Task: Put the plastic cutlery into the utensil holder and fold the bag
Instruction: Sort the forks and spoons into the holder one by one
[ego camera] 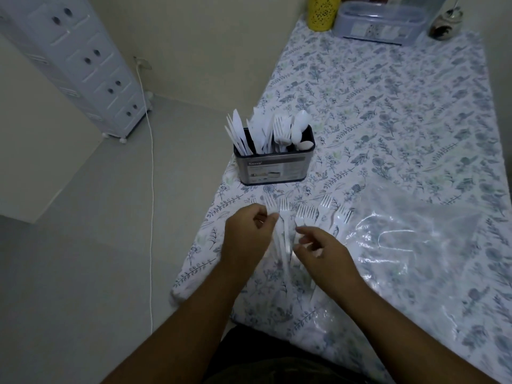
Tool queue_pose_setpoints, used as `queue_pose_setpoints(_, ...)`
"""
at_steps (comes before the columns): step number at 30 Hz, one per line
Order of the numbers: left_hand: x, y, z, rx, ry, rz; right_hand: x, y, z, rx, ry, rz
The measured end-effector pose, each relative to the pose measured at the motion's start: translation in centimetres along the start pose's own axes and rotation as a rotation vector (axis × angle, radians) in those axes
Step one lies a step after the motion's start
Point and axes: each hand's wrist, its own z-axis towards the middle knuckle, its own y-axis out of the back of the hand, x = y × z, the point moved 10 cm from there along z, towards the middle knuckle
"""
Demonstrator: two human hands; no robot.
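A metal utensil holder [273, 169] stands near the table's left edge, filled with white plastic knives, forks and spoons. Several white plastic forks [310, 217] lie fanned on the cloth in front of it, tines pointing away from me. My left hand [248, 239] curls over the leftmost forks, fingertips pinching a fork handle [278, 234]. My right hand [322, 252] hovers over the fork handles with fingers bent and apart, holding nothing that I can see. A clear plastic bag [410, 239] lies flat and crumpled to the right of the forks.
A floral cloth [401, 112] covers the table. At the far end stand a yellow perforated cup [322, 12], a lidded plastic box [379, 22] and a small jar [444, 23]. A white drawer unit [83, 65] and a hanging cord [151, 189] are at left.
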Motion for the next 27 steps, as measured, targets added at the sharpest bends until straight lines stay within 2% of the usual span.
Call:
queue_pose_setpoints(3, -3.4, -1.5, -2.5, 0.067, -0.067, -0.106, 1.8, -0.6, -0.2, 0.049, 0.108, -0.029)
queue_pose_setpoints(6, -3.1, -2.6, -3.6, 0.106, -0.030, -0.162, 0.7, -0.4, -0.5, 0.031, 0.062, -0.049)
queue_pose_setpoints(10, 3.6, -1.1, -1.1, -0.007, 0.242, -0.072, -3.0, 0.1, -1.8, 0.068, -0.209, 0.061)
queue_pose_setpoints(12, 7.5, -1.1, 0.4, -0.008, 0.399, -0.007, -3.9, 0.3, -2.6, 0.080, -0.278, 0.117)
queue_pose_setpoints(14, 9.4, -2.0, 2.0, 0.027, 0.446, 0.018, -4.3, 0.5, -3.3, 0.075, -0.318, 0.185)
queue_pose_setpoints(22, 8.1, -4.0, 5.6, 0.113, 0.309, 0.133, -5.3, 0.9, -4.0, 0.047, -0.394, 0.475)
queue_pose_setpoints(25, 6.3, -2.1, 4.8, 0.039, 0.286, 0.024, -5.1, 1.2, -3.6, 0.022, -0.397, 0.494)
queue_pose_setpoints(27, 3.3, -0.4, 3.2, -0.035, 0.201, -0.027, -4.4, 1.1, -3.0, 0.018, -0.390, 0.505)
